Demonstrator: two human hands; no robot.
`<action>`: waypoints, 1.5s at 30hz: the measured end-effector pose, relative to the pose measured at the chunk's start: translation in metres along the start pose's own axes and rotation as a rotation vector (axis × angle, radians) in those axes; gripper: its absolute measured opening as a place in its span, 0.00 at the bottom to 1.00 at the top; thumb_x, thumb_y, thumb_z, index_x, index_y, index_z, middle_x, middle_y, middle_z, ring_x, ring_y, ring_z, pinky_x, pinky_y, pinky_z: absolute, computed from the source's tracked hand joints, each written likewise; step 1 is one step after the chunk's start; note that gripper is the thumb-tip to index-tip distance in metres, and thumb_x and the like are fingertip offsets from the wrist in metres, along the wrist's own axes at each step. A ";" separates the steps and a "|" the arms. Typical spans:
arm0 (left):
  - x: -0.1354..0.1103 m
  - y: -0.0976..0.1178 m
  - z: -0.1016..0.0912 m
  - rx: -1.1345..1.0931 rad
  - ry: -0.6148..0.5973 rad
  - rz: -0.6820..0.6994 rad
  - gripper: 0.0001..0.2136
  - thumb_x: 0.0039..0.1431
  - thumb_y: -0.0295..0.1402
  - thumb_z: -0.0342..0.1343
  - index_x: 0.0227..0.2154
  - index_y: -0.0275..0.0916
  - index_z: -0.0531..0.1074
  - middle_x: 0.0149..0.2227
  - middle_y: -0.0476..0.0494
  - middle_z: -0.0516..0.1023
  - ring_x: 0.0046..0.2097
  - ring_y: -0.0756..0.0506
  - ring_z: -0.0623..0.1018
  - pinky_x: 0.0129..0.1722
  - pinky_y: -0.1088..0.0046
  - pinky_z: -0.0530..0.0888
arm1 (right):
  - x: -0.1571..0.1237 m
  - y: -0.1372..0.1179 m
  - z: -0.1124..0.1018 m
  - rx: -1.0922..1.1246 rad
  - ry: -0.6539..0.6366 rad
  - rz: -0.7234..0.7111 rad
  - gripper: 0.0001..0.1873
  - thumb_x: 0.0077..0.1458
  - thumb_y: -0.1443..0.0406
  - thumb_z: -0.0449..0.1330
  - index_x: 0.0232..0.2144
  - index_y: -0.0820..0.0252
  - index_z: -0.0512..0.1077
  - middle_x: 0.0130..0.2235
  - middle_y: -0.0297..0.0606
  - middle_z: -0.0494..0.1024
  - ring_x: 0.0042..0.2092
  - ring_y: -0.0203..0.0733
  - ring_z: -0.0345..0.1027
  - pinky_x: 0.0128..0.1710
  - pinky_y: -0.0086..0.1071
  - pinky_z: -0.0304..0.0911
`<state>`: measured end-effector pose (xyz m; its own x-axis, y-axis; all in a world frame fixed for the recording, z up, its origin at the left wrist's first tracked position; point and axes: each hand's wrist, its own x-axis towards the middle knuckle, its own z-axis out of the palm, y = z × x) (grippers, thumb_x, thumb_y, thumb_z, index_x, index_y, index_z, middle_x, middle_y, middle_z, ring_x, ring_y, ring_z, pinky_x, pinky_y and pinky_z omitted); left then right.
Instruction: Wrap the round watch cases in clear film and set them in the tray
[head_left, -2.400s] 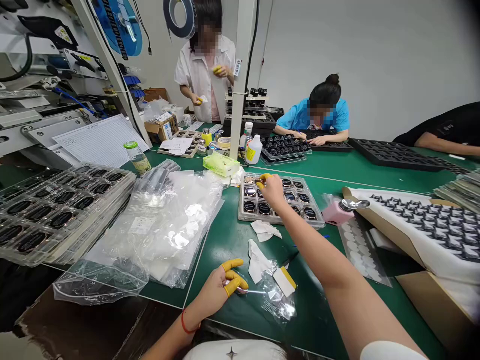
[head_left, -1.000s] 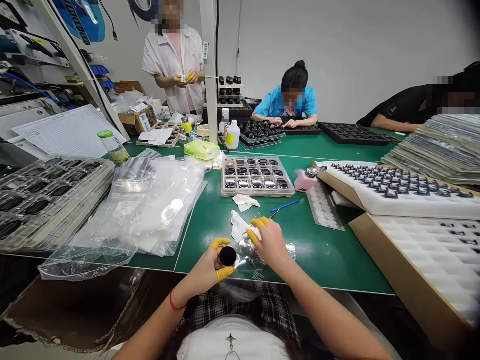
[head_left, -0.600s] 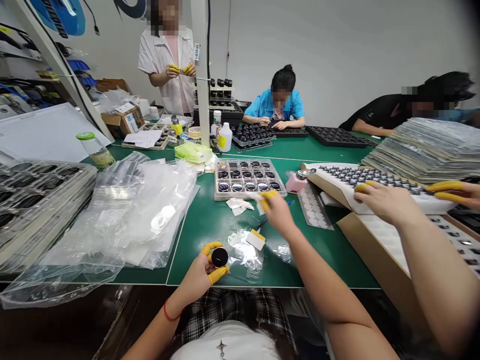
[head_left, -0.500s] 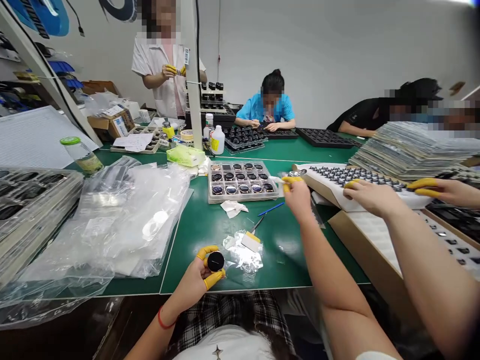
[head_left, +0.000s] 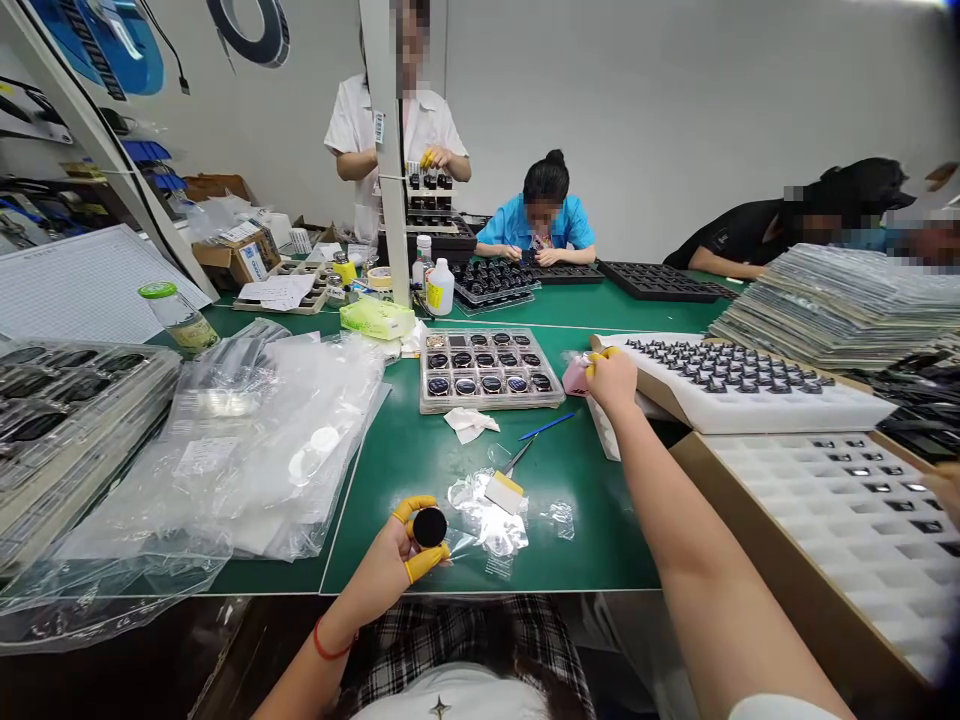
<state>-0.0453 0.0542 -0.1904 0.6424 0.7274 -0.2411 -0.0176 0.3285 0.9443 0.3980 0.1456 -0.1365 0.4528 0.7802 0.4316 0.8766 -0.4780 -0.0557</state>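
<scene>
Over the green counter (head_left: 585,560), the left grip (head_left: 382,555) is clamped on a black disc (head_left: 430,527); the right grip (head_left: 613,382) touches a pink bottle (head_left: 576,377), its closure unclear.

A green workbench (head_left: 592,545) carries a tray of round parts (head_left: 489,370), plastic bags (head_left: 277,450) and a wipe (head_left: 469,424).

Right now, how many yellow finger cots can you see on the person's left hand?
2. One finger cot sits above the round black disc in the left hand, the other below it; more may be hidden behind the disc.
</scene>
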 end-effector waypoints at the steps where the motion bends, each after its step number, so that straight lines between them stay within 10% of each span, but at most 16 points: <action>1: 0.000 0.001 0.000 0.006 -0.006 -0.002 0.26 0.50 0.35 0.61 0.49 0.41 0.56 0.33 0.50 0.70 0.35 0.48 0.77 0.43 0.66 0.72 | 0.001 0.001 -0.002 -0.004 -0.003 -0.007 0.16 0.55 0.66 0.50 0.39 0.67 0.75 0.40 0.50 0.70 0.40 0.48 0.60 0.37 0.36 0.51; 18: 0.001 -0.002 -0.002 0.015 -0.009 0.009 0.26 0.51 0.35 0.61 0.50 0.41 0.55 0.34 0.49 0.73 0.37 0.46 0.78 0.44 0.65 0.71 | 0.007 -0.014 -0.018 -0.075 0.003 -0.037 0.17 0.56 0.70 0.48 0.41 0.71 0.74 0.39 0.57 0.71 0.45 0.56 0.59 0.39 0.40 0.53; 22: 0.002 -0.002 -0.001 -0.001 0.008 -0.019 0.26 0.52 0.36 0.61 0.50 0.41 0.54 0.36 0.45 0.76 0.42 0.44 0.79 0.48 0.64 0.70 | -0.044 -0.058 -0.040 0.161 0.073 -0.108 0.17 0.56 0.71 0.47 0.43 0.68 0.73 0.39 0.52 0.72 0.44 0.51 0.62 0.43 0.41 0.57; 30: 0.002 -0.005 0.002 0.071 0.005 0.036 0.24 0.50 0.34 0.62 0.49 0.40 0.60 0.37 0.47 0.75 0.38 0.47 0.76 0.39 0.72 0.71 | -0.233 -0.179 -0.064 0.803 -0.177 -0.774 0.15 0.56 0.74 0.49 0.40 0.60 0.71 0.39 0.42 0.73 0.38 0.41 0.64 0.36 0.33 0.64; 35: 0.001 -0.010 -0.002 0.240 0.052 0.087 0.25 0.48 0.30 0.61 0.50 0.38 0.62 0.32 0.50 0.73 0.29 0.51 0.70 0.28 0.78 0.65 | -0.258 -0.189 -0.062 0.737 -0.161 -0.824 0.09 0.57 0.71 0.51 0.33 0.61 0.72 0.37 0.41 0.73 0.35 0.41 0.61 0.34 0.34 0.62; 45: 0.001 -0.003 0.004 0.019 -0.005 0.009 0.25 0.47 0.31 0.63 0.48 0.39 0.61 0.35 0.48 0.74 0.35 0.49 0.75 0.36 0.74 0.71 | -0.264 -0.175 -0.057 0.728 -0.090 -0.759 0.13 0.59 0.73 0.50 0.41 0.60 0.71 0.39 0.43 0.71 0.39 0.43 0.59 0.36 0.35 0.63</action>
<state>-0.0416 0.0512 -0.1926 0.6464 0.7271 -0.2313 -0.0091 0.3105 0.9505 0.1153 0.0002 -0.1899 -0.2711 0.8144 0.5131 0.8081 0.4821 -0.3384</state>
